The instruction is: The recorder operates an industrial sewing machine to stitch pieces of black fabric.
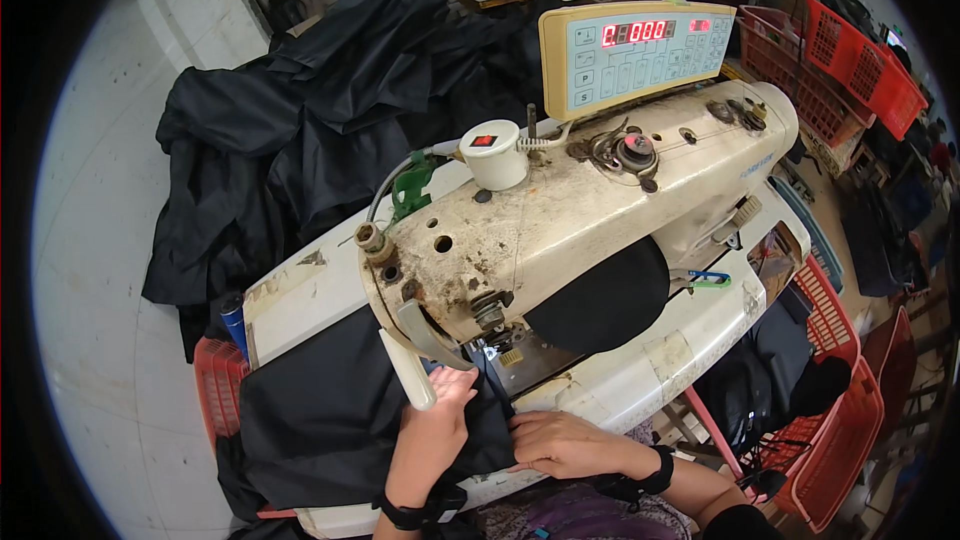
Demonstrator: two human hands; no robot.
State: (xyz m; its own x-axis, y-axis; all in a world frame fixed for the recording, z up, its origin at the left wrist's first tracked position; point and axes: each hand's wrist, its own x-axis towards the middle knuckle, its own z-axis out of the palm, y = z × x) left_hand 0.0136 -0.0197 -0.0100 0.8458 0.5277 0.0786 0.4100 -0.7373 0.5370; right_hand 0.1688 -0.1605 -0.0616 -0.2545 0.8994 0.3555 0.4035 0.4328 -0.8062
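A black fabric piece (330,380) lies over the left end of the white sewing machine (540,210) bed and runs to the needle area (492,352). Close to the needle, my left hand (438,420) has its bent fingers together on this cloth, partly behind a pale lever (407,370). To its right, my right hand (562,445) is closed at the cloth's near edge, thumb below and fingers above. A rounded black fabric part (605,300) shows under the machine arm. Beside it lie small snips (708,279) with a blue and green handle.
A large heap of black fabric (300,90) rises behind the machine. The lit control panel (640,55) stands on top of the arm. Red plastic baskets (830,440) with dark items are at the right, and another red basket (220,380) is at the left.
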